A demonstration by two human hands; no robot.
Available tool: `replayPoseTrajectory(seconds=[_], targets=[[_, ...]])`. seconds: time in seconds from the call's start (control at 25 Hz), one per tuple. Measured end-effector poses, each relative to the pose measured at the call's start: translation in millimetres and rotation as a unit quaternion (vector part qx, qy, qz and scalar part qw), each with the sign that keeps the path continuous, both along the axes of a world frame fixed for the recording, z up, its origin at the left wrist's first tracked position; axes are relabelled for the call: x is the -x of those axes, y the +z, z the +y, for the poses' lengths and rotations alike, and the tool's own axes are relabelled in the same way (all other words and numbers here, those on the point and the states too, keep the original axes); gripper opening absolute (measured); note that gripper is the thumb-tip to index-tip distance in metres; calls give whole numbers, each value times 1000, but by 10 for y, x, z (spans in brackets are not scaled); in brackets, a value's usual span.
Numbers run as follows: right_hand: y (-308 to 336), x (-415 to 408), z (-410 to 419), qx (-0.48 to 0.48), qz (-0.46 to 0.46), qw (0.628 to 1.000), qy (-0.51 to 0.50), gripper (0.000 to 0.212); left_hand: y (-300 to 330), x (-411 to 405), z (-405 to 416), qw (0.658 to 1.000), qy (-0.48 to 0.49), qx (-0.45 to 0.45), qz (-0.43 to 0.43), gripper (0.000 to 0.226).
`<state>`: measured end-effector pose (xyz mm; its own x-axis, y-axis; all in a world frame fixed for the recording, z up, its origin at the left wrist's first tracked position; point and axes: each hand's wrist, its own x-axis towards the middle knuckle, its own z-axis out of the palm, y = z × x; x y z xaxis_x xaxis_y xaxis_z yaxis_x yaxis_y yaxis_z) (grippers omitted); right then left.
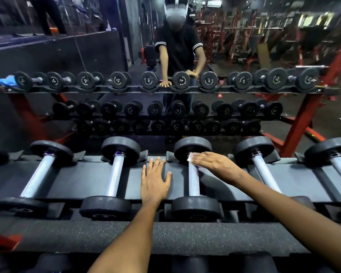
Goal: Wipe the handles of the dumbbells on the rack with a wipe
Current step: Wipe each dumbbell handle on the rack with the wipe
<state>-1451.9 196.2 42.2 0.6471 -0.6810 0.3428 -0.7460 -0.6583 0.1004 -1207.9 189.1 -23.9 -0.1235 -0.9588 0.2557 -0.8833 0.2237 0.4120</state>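
Currently the white wipe point(192, 161) is sitting at the far end of the chrome handle point(194, 179) of the middle dumbbell on the near rack tier point(91, 179), with the right hand point(215, 164) pressing it down, fingers straight and together. The left hand point(155, 179) is lying flat and spread on the tier beside it. Five handles are showing on this tier: one is getting wiped, and I can't tell which others are done, so I'm judging it mid-task.

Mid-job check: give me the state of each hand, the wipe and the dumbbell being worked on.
Left hand: flat on the rack shelf, fingers spread, holding nothing.
Right hand: fingers straight, pressing the wipe onto the handle.
Wipe: draped over the handle's far end.
Dumbbell: seated in its cradle.
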Motion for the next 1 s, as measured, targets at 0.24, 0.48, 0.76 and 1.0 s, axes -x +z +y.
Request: replayPoseTrajectory(seconds=[0.24,0.48,0.76,1.0], targets=[[86,-291,113,-304,-511,715,-368,15,-3,10,-11,1000,3,6,3,58],[572,-712,15,-518,-604,509,-327,2,-9,10,-27,1000,3,13,4,57],[556,-816,-37,-520,-606,494,-343,6,-12,9,-38,1000,1,11,-6,58],[541,-815,-55,-523,-601,482,-363,7,1,10,-15,1000,3,7,-3,58]])
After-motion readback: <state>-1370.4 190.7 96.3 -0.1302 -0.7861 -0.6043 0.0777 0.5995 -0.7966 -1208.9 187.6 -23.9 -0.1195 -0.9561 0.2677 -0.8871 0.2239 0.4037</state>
